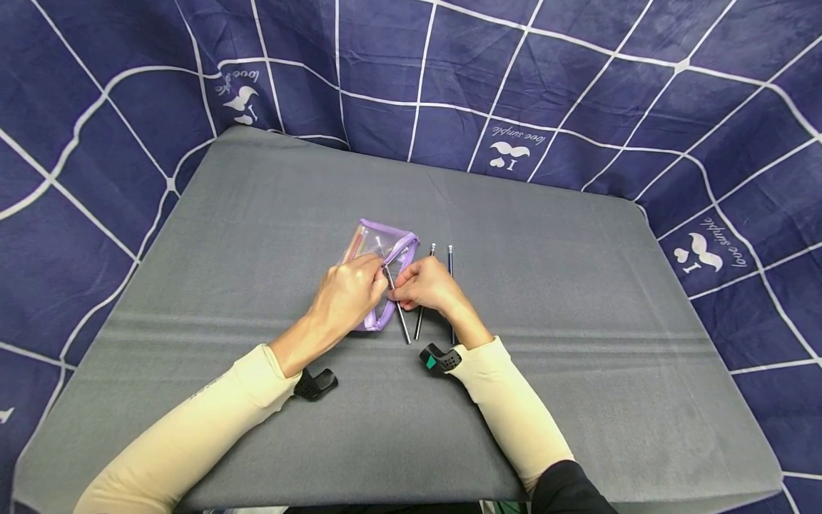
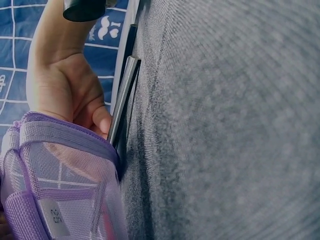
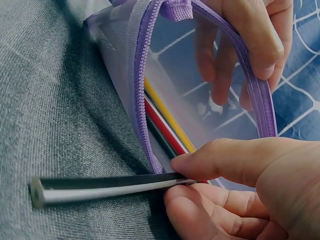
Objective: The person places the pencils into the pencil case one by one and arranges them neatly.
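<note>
A see-through mesh pencil pouch (image 1: 384, 314) with purple trim lies on the table, its zip (image 3: 141, 85) open. My left hand (image 1: 349, 285) grips the pouch's rim and holds the mouth apart. At that mouth my right hand (image 1: 429, 284) pinches a dark, shiny pencil (image 3: 105, 189) between thumb and fingers. One end of this pencil sticks out over the table; its other part is hidden by the fingers and pouch. Inside the pouch, a yellow pencil (image 3: 172, 120) lies beside a red one (image 3: 159, 120) and others.
Right of the pouch, a black pencil (image 1: 419, 325) and a dark blue pencil (image 1: 451, 260) lie on the grey cloth-covered table (image 1: 578, 300), close to my right hand. A blue curtain with white lines (image 1: 385, 64) hangs behind the table and along its sides.
</note>
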